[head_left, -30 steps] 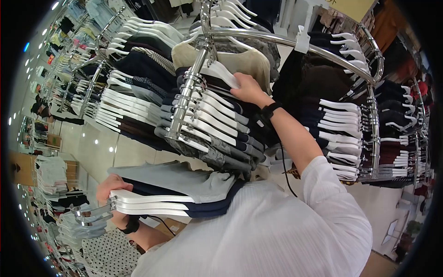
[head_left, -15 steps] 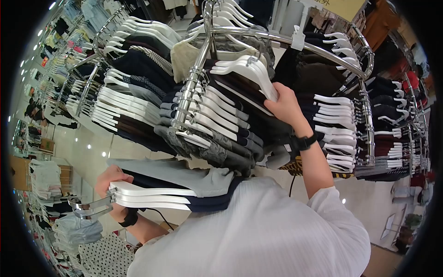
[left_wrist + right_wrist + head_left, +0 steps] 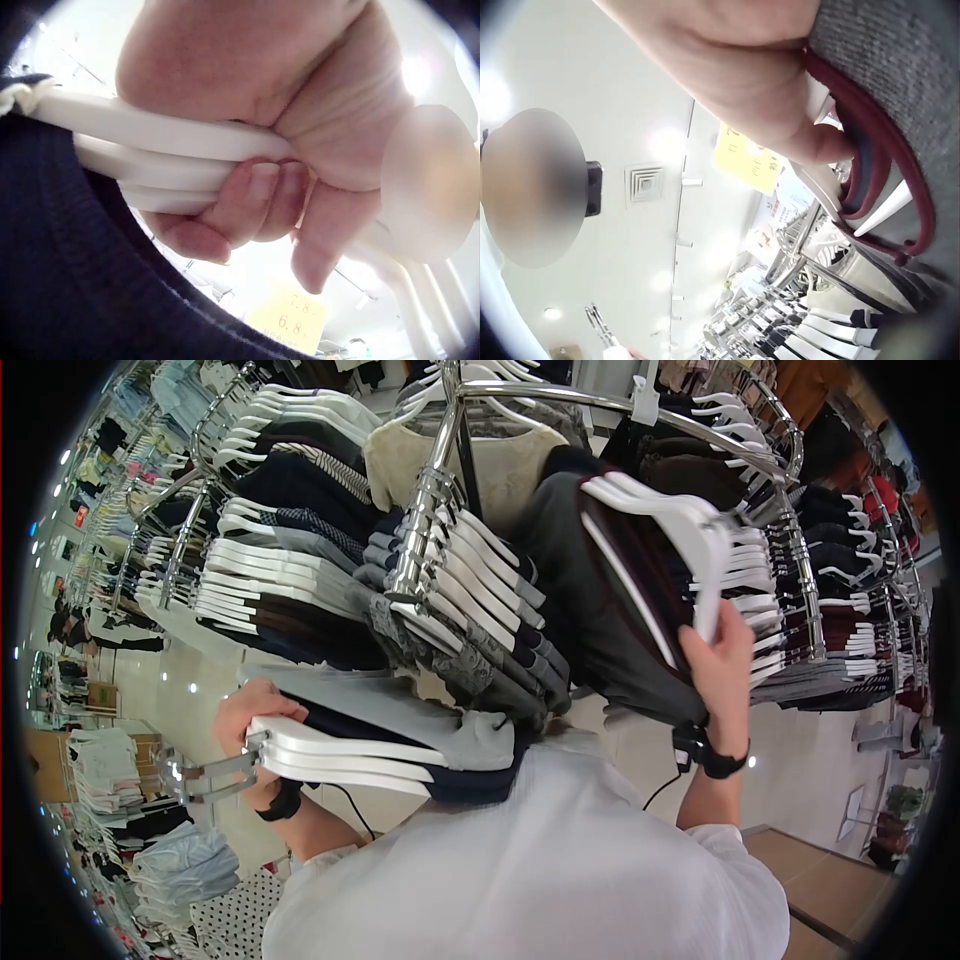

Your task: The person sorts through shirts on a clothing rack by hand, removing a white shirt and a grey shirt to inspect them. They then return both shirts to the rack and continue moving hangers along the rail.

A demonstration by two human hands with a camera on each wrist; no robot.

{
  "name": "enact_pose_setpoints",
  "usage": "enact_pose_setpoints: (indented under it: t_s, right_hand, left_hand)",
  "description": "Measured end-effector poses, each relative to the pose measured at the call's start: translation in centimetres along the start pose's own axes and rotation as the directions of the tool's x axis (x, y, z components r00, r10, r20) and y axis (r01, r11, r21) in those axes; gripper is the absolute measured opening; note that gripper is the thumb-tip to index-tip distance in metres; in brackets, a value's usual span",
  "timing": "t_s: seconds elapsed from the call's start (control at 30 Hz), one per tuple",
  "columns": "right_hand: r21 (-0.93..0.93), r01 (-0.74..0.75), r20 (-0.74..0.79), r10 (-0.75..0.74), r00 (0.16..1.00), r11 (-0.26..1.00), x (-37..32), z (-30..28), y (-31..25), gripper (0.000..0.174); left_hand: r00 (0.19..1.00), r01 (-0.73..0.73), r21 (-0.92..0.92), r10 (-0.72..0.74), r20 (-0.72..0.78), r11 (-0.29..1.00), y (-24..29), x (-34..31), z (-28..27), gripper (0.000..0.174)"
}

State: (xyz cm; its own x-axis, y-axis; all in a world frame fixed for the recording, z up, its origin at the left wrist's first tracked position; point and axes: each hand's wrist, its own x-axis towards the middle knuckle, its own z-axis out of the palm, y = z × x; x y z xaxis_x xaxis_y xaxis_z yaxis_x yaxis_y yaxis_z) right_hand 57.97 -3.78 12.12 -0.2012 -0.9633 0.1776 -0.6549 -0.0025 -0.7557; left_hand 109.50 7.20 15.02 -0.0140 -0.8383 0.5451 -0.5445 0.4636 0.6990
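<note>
My left hand [image 3: 248,722] grips a stack of white hangers [image 3: 340,758] carrying grey and navy garments [image 3: 420,732], held flat at waist height; in the left wrist view its fingers [image 3: 247,199] curl round the white hanger bars [image 3: 165,142]. My right hand [image 3: 722,660] grips a bunch of white hangers [image 3: 680,530] with dark grey and maroon garments [image 3: 600,620], pulled off the chrome rack [image 3: 425,510] and tilted to the right. The right wrist view shows the hand [image 3: 735,82] against a grey knit with a maroon collar [image 3: 877,172].
The round chrome rack rail [image 3: 620,410] is packed with dark clothes on white hangers [image 3: 470,590]. More racks [image 3: 260,580] stand to the left, another [image 3: 830,630] to the right. A glossy tiled floor [image 3: 190,680] lies below.
My right hand lifted a bunch of hangers with dark garments off the rack and swung it down and right. The left hand's stack stayed put.
</note>
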Motion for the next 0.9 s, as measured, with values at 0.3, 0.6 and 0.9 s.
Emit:
enact_pose_setpoints:
  t_s: [0.3,0.6,0.9]
  right_hand:
    - [0.168,-0.097,-0.152,0.123,0.981,0.981,-8.1,-12.9,-0.4,0.044]
    - [0.091,-0.161,-0.346,0.183,0.92,0.983,-18.7,-25.7,-0.2,0.059]
    - [0.033,-0.191,-0.395,0.189,0.899,0.981,-28.4,-30.1,1.1,0.058]
  left_hand:
    - [0.973,-0.035,-0.08,0.052,0.223,0.996,-1.7,2.8,4.0,0.028]
    - [0.974,0.007,0.056,-0.019,0.226,0.998,-5.1,1.1,8.4,0.016]
    - [0.961,0.11,-0.003,-0.106,0.254,0.994,-9.9,0.1,12.8,0.01]
